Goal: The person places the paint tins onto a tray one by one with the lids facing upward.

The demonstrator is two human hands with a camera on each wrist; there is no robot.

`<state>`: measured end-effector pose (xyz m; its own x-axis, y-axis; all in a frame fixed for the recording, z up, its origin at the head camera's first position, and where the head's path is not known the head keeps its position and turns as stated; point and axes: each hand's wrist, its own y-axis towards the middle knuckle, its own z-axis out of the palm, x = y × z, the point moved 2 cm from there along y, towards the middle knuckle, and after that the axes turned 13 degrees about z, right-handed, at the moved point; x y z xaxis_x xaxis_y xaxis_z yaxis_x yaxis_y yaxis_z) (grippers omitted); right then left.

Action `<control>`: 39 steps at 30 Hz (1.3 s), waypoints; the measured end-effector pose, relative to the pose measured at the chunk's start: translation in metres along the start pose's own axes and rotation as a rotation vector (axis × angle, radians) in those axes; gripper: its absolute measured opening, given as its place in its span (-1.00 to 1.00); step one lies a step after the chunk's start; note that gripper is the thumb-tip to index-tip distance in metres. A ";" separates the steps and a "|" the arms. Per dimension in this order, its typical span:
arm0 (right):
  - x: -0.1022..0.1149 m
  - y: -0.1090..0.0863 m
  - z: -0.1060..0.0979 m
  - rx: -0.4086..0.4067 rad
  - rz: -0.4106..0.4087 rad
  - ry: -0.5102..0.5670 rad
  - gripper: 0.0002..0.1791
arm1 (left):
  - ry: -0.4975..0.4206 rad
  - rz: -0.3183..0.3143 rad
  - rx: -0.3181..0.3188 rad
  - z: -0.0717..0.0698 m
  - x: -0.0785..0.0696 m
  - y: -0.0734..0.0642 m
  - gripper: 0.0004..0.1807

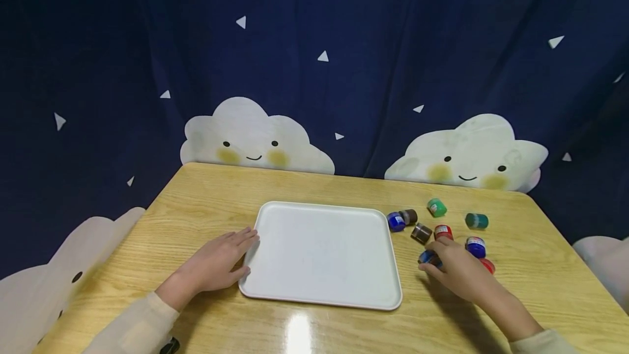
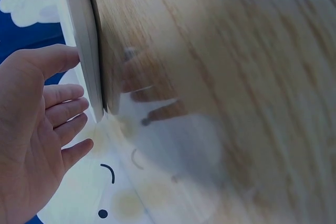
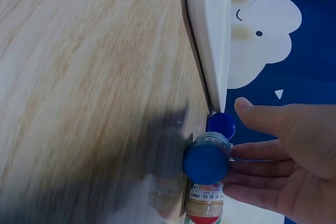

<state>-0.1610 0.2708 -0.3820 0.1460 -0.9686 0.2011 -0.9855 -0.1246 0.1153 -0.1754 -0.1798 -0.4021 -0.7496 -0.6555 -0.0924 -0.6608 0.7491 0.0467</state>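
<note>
A white rectangular tray point(image 1: 319, 258) lies in the middle of the table. My left hand point(image 1: 216, 264) rests at its left edge, fingers extended. In the left wrist view, that hand's thumb and fingertips meet the tray's side. At the tray's right, my right hand point(image 1: 459, 269) reaches to a small blue paint jar point(image 1: 426, 257) lying on its side. Seen from the right wrist, the fingers are straight behind this blue jar point(image 3: 206, 163), near or touching it, while the thumb stands apart. A labelled jar with a red end point(image 3: 205, 203) lies beside it.
Around the right hand lie several more paint jars: dark blue point(image 1: 396, 222), brown point(image 1: 421, 233), green point(image 1: 437, 207), teal point(image 1: 476, 220), red point(image 1: 443, 231) and blue point(image 1: 475, 246). A dark curtain point(image 1: 295, 70) with cloud prints hangs behind the wooden table point(image 1: 221, 195).
</note>
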 end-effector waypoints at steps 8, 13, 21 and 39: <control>0.005 0.003 0.004 -0.008 -0.002 0.003 -0.62 | 0.003 0.004 0.006 0.001 0.000 0.000 -0.35; 0.008 0.006 0.006 0.014 0.015 0.010 -0.64 | 0.003 0.004 0.003 0.003 0.000 -0.001 -0.35; 0.010 0.010 0.010 0.031 0.007 0.008 -0.61 | -0.004 -0.004 0.008 0.006 0.001 0.000 -0.35; 0.013 0.015 0.016 0.064 -0.031 0.004 -0.62 | 0.010 0.017 0.005 0.004 0.000 0.002 -0.35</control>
<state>-0.1757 0.2532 -0.3935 0.1763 -0.9634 0.2020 -0.9841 -0.1678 0.0590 -0.1762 -0.1782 -0.4056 -0.7613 -0.6432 -0.0818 -0.6475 0.7608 0.0435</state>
